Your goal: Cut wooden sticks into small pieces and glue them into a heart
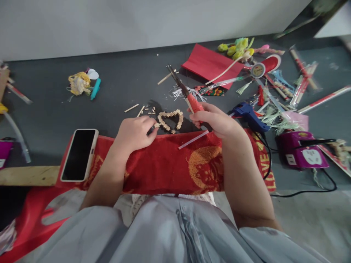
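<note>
1. Heart-shaped ring [179,117] of small pale wooden pieces, lying on the desk [117,80] just beyond the towel's far edge, between the two hands.
2. Left hand [137,133], its thumb and forefinger pinched together on a small pale piece [157,125] at the ring's left side.
3. Right hand [212,118], closed around the red grip of a tool [195,105]; the dark end points away from the person, over the desk.
4. Short cut bits [150,110] and thin sticks [131,108], strewn near the left hand and ring, crowding that side.
5. White threads [178,92], spread beneath and beside the tool, with red paper [208,64] farther off.
6. Red towel [164,164], bearing a translucent rod [192,140] near the right hand and a phone [79,155] at left.
7. Blue glue gun [251,115], just right of the right hand, among pale tassels and cables; a purple box [301,149] lies beyond it, and a ribbon spool [264,67] farther back.
8. Yellow bundle [79,83] beside a teal object [95,89], well apart at far left.
</note>
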Demonstrator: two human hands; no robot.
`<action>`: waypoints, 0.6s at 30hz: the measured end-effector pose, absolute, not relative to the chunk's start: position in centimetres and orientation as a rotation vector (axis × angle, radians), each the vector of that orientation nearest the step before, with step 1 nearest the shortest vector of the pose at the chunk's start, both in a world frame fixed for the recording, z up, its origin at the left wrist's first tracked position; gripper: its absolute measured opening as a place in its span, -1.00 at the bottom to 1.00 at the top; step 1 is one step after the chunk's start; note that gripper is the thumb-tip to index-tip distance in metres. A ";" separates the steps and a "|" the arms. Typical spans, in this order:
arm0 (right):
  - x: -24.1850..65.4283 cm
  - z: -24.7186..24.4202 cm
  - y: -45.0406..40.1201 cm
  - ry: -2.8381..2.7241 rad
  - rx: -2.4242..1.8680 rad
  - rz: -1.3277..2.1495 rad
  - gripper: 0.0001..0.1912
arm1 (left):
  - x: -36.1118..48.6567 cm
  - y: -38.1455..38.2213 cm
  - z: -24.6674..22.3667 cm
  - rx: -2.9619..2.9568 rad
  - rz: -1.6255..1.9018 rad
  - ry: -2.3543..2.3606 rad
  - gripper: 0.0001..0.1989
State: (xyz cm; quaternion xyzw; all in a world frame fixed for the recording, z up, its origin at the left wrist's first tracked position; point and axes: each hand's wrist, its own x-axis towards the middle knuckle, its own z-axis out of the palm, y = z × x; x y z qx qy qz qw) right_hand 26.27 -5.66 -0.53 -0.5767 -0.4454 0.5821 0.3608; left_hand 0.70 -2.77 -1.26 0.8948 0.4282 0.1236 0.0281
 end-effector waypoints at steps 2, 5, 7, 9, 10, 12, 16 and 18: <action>26.3 -0.5 -5.6 -1.181 -1.480 1.480 -0.75 | 0.5 -2.9 -0.9 2.850 0.212 1.308 -0.76; 26.4 -0.6 -5.6 -1.207 -1.482 1.469 -0.75 | 0.5 -3.1 -0.4 2.888 0.080 1.242 -0.76; 26.3 -0.6 -5.6 -1.211 -1.483 1.469 -0.74 | 0.6 -3.1 -0.3 2.880 0.054 1.193 -0.78; 26.3 -0.8 -5.6 -1.202 -1.488 1.464 -0.73 | 0.7 -3.1 -0.3 2.865 0.040 1.181 -0.79; 26.4 -0.8 -5.6 -1.195 -1.491 1.456 -0.72 | 0.8 -3.1 -0.3 2.858 0.029 1.186 -0.79; 26.4 -1.0 -5.6 -1.184 -1.499 1.444 -0.71 | 1.0 -3.1 -0.5 2.851 -0.008 1.198 -0.79; 26.4 -0.9 -5.7 -1.195 -1.513 1.435 -0.70 | 1.3 -3.1 -0.6 2.837 -0.152 1.210 -0.80; 26.3 -0.8 -5.7 -1.203 -1.531 1.429 -0.71 | 1.5 -3.1 -0.5 2.822 -0.229 1.212 -0.79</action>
